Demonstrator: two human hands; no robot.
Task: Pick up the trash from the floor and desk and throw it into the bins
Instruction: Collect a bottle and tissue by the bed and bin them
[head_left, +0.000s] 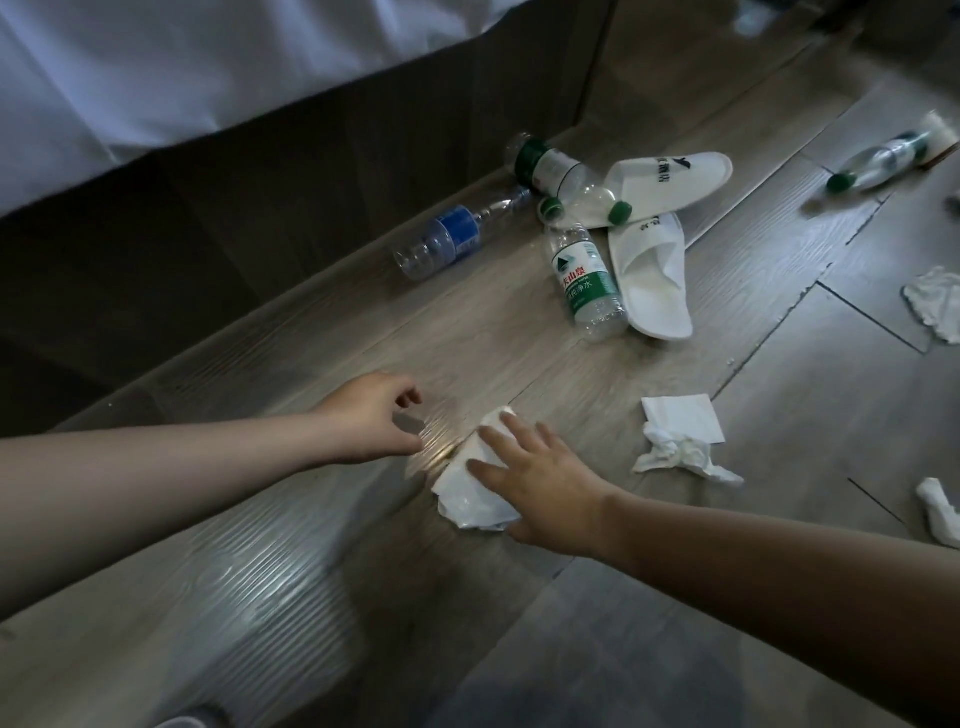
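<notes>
Bare forearms extended, left hand (371, 415) loosely curled, seemingly empty, right hand (537, 486) palm down, fingers spread straight

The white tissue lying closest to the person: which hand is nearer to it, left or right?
Right. The right hand lies flat on the white tissue, touching it. The left hand is beside the tissue on its left, loosely curled and not touching it.

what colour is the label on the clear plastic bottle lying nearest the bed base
Blue, on the clear plastic bottle; the head view shows it best.
</notes>
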